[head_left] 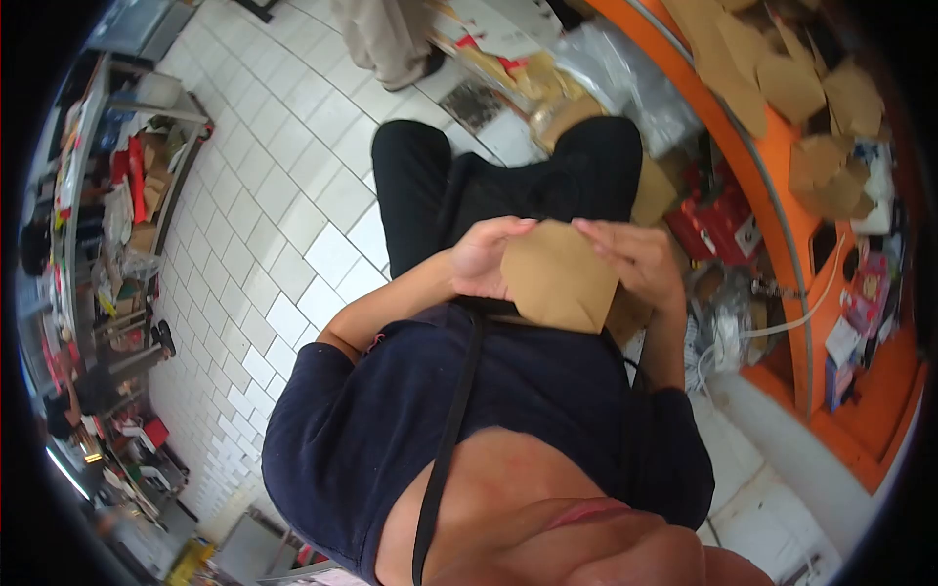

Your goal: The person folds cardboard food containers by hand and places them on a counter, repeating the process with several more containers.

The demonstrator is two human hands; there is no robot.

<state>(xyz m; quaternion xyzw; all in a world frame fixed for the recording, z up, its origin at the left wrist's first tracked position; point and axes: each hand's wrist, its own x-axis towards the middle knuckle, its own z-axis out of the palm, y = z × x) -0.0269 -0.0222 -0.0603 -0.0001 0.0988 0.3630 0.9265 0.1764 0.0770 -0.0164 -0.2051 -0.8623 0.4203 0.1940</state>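
Note:
A brown kraft paper box is held between my two hands above my lap. My left hand grips its left side, with the thumb along the upper edge and the other fingers partly hidden behind it. On the upper right, my right hand has its fingers curled over the edge and side of the box. The box's near face is smooth with creases by its lower right corner. Its inside cannot be seen.
At right, an orange counter carries several kraft paper boxes and a white cable. Plastic bags and a red box lie under it. Loaded shelves line the left. Another person's legs stand ahead on the tiled floor.

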